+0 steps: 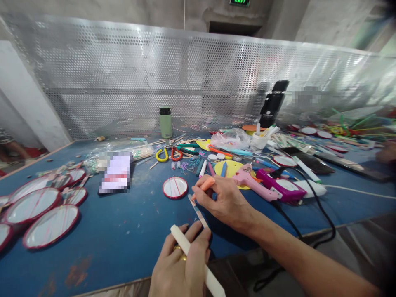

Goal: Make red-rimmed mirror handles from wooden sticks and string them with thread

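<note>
My right hand (221, 200) is closed on an orange marker (204, 185), its tip down on a thin flat stick (198, 211) that lies on the blue table (123, 231). My left hand (181, 264) is at the near edge, fingers curled round a long white glue stick (193, 255), with fingertips pressing the near end of the flat stick. A small round red-rimmed disc (175, 187) lies just beyond the marker.
Several larger red-rimmed oval discs (49, 226) fill the left side. A pink glue gun (250, 181) with a black cord, a purple one (283, 187), scissors (168, 154), pens, a green flask (165, 122) and a white cup (259, 141) crowd the middle and right. A perforated metal screen (123, 82) stands behind.
</note>
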`<state>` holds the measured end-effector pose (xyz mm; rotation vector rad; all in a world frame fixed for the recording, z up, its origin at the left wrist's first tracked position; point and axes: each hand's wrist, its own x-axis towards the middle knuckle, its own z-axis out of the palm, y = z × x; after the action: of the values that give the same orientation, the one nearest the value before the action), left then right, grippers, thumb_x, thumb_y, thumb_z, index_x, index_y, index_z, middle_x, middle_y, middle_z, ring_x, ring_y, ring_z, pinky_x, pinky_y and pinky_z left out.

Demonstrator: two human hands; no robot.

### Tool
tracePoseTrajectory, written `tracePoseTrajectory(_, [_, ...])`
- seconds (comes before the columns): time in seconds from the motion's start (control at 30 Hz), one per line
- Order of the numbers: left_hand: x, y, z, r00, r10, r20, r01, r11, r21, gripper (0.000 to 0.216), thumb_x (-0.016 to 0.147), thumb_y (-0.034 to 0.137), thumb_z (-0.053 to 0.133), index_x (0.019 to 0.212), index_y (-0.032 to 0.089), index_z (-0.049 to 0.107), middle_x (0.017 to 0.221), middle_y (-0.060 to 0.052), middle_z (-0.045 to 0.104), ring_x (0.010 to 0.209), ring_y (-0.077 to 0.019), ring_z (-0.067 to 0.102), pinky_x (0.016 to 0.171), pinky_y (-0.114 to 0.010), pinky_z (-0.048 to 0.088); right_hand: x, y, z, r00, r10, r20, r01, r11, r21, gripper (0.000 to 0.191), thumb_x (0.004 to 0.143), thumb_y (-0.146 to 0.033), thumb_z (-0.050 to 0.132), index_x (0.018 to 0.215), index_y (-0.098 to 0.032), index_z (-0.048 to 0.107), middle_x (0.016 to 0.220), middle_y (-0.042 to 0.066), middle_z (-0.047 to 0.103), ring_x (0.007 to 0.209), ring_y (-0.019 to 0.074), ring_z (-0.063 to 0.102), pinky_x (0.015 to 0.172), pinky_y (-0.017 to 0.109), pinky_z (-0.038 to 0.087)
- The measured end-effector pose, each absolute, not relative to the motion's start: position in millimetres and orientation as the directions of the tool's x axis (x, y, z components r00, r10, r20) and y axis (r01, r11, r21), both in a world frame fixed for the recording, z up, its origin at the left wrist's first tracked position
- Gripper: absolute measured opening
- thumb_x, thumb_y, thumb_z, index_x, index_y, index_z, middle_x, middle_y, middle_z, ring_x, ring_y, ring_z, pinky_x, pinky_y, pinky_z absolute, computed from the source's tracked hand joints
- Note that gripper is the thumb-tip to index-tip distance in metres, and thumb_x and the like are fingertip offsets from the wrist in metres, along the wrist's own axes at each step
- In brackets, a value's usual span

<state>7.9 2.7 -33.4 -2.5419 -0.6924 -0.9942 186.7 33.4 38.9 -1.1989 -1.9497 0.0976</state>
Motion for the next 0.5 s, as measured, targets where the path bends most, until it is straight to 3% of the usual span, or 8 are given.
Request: tracePoseTrajectory(0.5, [7.3,3.3,-30.7,0.647,0.321,0.692,0.534,-0.838,-0.110,0.032,0.099,0.013,0.034,0.123,0.009,0.055,0.116,-0.010,0.071,0.106,-0.0213,0.068,0.081,-0.034,0.062,188.5,35.3,36.0,-0.171,0.759,0.628,0.726,0.528,-0.440,0.023,0.090,-0.024,0.055,0.068,-0.020,0.054,0.072,-0.001,0.067,0.065,0.0120,0.061,0.063,0.025,0.043])
